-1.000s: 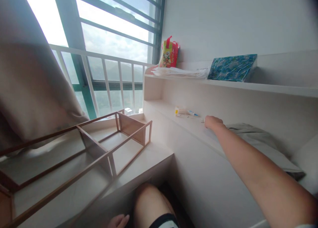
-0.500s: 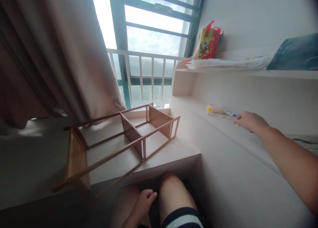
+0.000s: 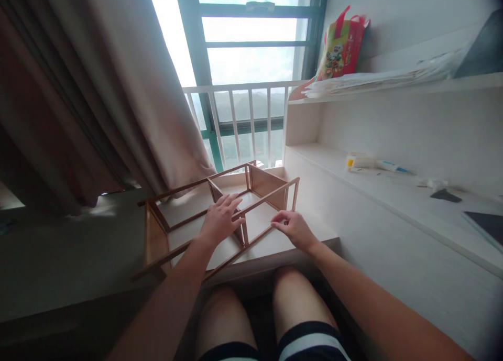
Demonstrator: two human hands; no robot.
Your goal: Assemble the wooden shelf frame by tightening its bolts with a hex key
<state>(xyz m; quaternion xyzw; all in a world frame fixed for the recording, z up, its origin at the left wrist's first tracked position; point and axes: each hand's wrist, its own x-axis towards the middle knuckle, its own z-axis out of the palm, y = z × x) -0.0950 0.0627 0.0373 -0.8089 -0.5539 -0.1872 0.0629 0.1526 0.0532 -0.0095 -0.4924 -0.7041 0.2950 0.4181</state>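
A brown wooden shelf rack point(image 3: 267, 187) lies on its side on the pale ledge in front of me. My left hand point(image 3: 222, 218) is over its middle board and near rail, palm down with the fingers spread; whether it touches the wood I cannot tell. To the right, my right hand point(image 3: 294, 229) is by the rack's lower front rail. Its thumb and fingertips are pinched together. Anything between them is too small to name.
On the right counter point(image 3: 326, 164) lie a yellow-capped item point(image 3: 357, 162), a white-and-blue tube point(image 3: 389, 165), a dark scrap point(image 3: 446, 195) and a dark flat device point(image 3: 487, 227). A red-green bag point(image 3: 341, 49) and papers point(image 3: 377, 82) sit on the upper shelf. A curtain point(image 3: 157, 115) hangs left.
My right hand has left the counter and come down to the rack, fingers pinched. My left hand has risen from my lap to the rack and spread its fingers. The view has shifted slightly.
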